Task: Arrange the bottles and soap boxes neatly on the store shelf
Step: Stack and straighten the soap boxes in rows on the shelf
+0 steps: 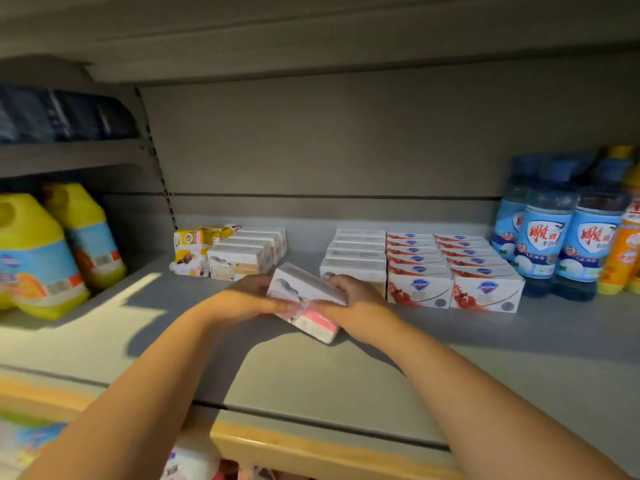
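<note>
Head view: left hand (pixel 242 299) and right hand (pixel 355 292) grip tilted soap boxes (pixel 304 289) between them.

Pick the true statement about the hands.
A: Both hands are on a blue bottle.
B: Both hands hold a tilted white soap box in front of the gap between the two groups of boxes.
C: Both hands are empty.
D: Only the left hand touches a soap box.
B: the left hand and right hand each hold one end of the tilted white soap box, while the blue bottles stand untouched at the right.
</note>
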{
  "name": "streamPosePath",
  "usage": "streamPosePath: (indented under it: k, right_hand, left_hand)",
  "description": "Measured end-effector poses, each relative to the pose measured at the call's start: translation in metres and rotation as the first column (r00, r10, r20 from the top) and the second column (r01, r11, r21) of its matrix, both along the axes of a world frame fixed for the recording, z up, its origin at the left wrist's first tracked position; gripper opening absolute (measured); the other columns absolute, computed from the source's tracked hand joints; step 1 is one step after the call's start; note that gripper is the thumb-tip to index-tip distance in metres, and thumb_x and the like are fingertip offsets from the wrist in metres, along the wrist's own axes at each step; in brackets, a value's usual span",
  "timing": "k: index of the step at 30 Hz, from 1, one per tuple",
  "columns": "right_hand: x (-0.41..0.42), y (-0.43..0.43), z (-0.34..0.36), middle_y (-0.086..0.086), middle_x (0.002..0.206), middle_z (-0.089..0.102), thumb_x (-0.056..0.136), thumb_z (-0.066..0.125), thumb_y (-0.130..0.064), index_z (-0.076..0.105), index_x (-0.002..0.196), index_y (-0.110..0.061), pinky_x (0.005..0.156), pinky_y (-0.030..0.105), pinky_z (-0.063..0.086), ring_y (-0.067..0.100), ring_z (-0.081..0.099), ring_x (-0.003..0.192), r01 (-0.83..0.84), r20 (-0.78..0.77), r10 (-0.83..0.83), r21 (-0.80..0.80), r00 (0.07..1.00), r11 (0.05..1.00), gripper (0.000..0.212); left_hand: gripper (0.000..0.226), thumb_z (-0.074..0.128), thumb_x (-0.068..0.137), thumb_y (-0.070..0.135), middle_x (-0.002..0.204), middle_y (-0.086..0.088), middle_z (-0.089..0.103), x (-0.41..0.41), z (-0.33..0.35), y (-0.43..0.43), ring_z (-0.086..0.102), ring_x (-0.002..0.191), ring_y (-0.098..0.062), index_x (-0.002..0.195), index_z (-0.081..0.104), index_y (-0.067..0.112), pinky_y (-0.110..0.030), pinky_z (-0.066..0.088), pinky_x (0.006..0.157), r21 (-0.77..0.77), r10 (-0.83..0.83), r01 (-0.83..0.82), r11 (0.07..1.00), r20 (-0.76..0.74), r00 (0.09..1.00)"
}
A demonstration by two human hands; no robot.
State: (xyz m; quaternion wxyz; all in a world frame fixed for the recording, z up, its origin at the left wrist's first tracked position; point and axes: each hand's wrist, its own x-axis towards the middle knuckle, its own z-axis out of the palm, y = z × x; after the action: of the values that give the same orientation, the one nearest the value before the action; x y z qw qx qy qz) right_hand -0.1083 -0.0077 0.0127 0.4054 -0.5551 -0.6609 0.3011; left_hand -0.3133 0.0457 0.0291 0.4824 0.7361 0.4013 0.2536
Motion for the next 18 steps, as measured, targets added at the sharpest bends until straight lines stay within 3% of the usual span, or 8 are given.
streamPosePath:
  k: [2,4,5,8,10,14,16,18]
  right_hand:
    - [-0.010,0.000,0.001,-0.006,0.095,0.060,0.079,0.068,-0.039,0.057,0.102,-0.030,0.054,0.013,0.047,0.006,0.058,0.080,-0.016,0.212,0.004,0.059,0.977,0.998,0.027]
    - [-0.021,0.005,0.002,0.001,0.113,0.057,0.082,0.065,-0.042,0.055,0.118,-0.024,0.078,0.024,0.045,0.017,0.056,0.100,-0.026,0.390,-0.014,0.097,0.921,0.995,0.042]
    - [-0.027,0.009,0.004,0.003,0.117,0.055,0.083,0.063,-0.042,0.053,0.122,-0.021,0.081,0.027,0.042,0.021,0.053,0.105,-0.023,0.434,-0.022,0.098,0.900,0.995,0.046]
    - [-0.042,0.022,0.010,0.006,0.122,0.052,0.084,0.062,-0.042,0.050,0.123,-0.018,0.078,0.027,0.038,0.023,0.050,0.110,-0.029,0.586,-0.047,0.119,0.809,0.992,0.048]
    - [-0.051,0.033,0.013,0.007,0.132,0.045,0.085,0.060,-0.037,0.041,0.134,-0.016,0.088,0.031,0.038,0.025,0.042,0.120,-0.070,0.735,-0.071,0.160,0.674,0.985,0.056]
    - [-0.074,0.053,0.018,0.009,0.135,0.045,0.088,0.054,-0.040,0.015,0.146,-0.035,0.095,0.037,0.035,0.030,0.041,0.122,-0.174,0.886,-0.127,0.225,0.446,0.959,0.071]
    - [-0.082,0.065,0.020,0.010,0.128,0.051,0.087,0.057,-0.033,0.023,0.144,-0.034,0.092,0.035,0.037,0.030,0.048,0.116,-0.212,0.902,-0.173,0.273,0.395,0.939,0.067]
    - [-0.085,0.077,0.026,0.012,0.126,0.052,0.085,0.057,-0.017,0.026,0.145,-0.027,0.083,0.034,0.042,0.032,0.051,0.113,-0.189,0.909,-0.152,0.240,0.388,0.952,0.068]
  left_hand:
    - [0.042,0.078,0.074,0.014,0.107,0.003,0.072,-0.015,-0.002,-0.003,0.066,0.101,-0.011,0.114,0.064,0.014,-0.018,0.051,0.080,0.047,-0.013,0.017,0.999,-0.091,0.996]
    - [0.043,0.081,0.071,0.013,0.103,0.002,0.072,-0.026,-0.006,-0.002,0.067,0.097,-0.012,0.111,0.066,0.013,-0.018,0.052,0.078,0.149,0.101,-0.081,0.985,-0.133,0.986]
    - [0.043,0.082,0.070,0.012,0.102,0.000,0.072,-0.031,-0.009,0.000,0.067,0.095,-0.014,0.109,0.066,0.009,-0.017,0.052,0.077,0.196,0.182,-0.156,0.968,-0.120,0.976]
    - [0.035,0.080,0.072,0.013,0.093,0.006,0.070,-0.039,-0.023,0.000,0.067,0.082,-0.002,0.104,0.066,0.009,-0.006,0.048,0.065,0.241,0.293,-0.278,0.930,-0.028,0.956]
    - [0.030,0.079,0.075,0.021,0.091,0.011,0.068,-0.041,-0.034,0.002,0.065,0.081,0.000,0.101,0.065,0.016,-0.005,0.046,0.065,0.305,0.327,-0.303,0.903,-0.030,0.944]
    - [0.026,0.074,0.078,0.034,0.091,0.003,0.068,-0.046,-0.046,0.012,0.064,0.084,-0.014,0.095,0.065,0.016,-0.027,0.054,0.076,0.464,0.462,-0.362,0.809,-0.120,0.879]
    - [0.022,0.069,0.080,0.034,0.087,-0.002,0.068,-0.049,-0.047,0.017,0.063,0.081,-0.019,0.088,0.065,0.013,-0.032,0.052,0.074,0.558,0.563,-0.392,0.732,-0.171,0.808]
    - [0.011,0.064,0.080,0.024,0.090,-0.006,0.066,-0.053,-0.047,0.024,0.060,0.083,-0.022,0.086,0.064,0.014,-0.028,0.047,0.073,0.607,0.630,-0.404,0.684,-0.214,0.746]
